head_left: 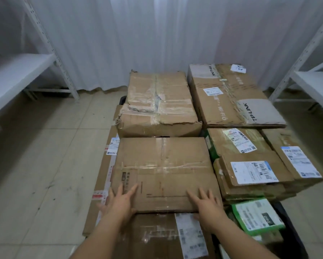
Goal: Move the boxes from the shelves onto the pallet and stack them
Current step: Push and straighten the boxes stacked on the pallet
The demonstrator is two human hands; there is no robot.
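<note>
Plain brown box (pixel 164 172) at lower center, atop the stack on the black pallet (pixel 291 234). Left hand (pixel 122 201) and right hand (pixel 206 202) lie flat, fingers spread, on its near corners, gripping nothing. TP-LINK box (pixel 231 98) upper right. Tiled floor (pixel 44 156), white shelves (pixel 16 75) both sides, white curtain (pixel 128 34) behind.

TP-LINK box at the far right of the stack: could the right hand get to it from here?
Probably yes. The right hand rests on the near box, and nothing stands above the labelled boxes between it and the TP-LINK box.
</note>
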